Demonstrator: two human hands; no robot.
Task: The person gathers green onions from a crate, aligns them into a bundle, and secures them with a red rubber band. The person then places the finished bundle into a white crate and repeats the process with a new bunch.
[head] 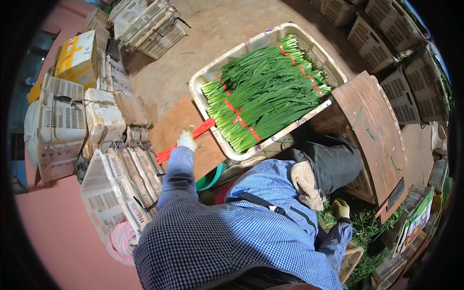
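Note:
My left hand (186, 139), in a pale work glove, is closed over a bundle of red plastic strips (204, 128) on a brown board (174, 121). The strips stick out on both sides of the hand. Beside it is a white plastic crate (237, 156) filled with bundles of green chives (259, 96), tied with red bands. Their pale cut ends face outward on both sides. My right hand (340, 209), also gloved, is low beside my leg, above loose green leaves (368, 221). Its fingers are curled, and whether they hold anything is hidden.
A wooden board (373, 134) with leaf scraps rests at the right, with a dark-bladed tool (393, 197) at its near end. A green bucket (210, 179) is partly under the brown board. Crates (61, 123) and foam boxes (78, 56) are stacked left; more crates (393, 29) stand right.

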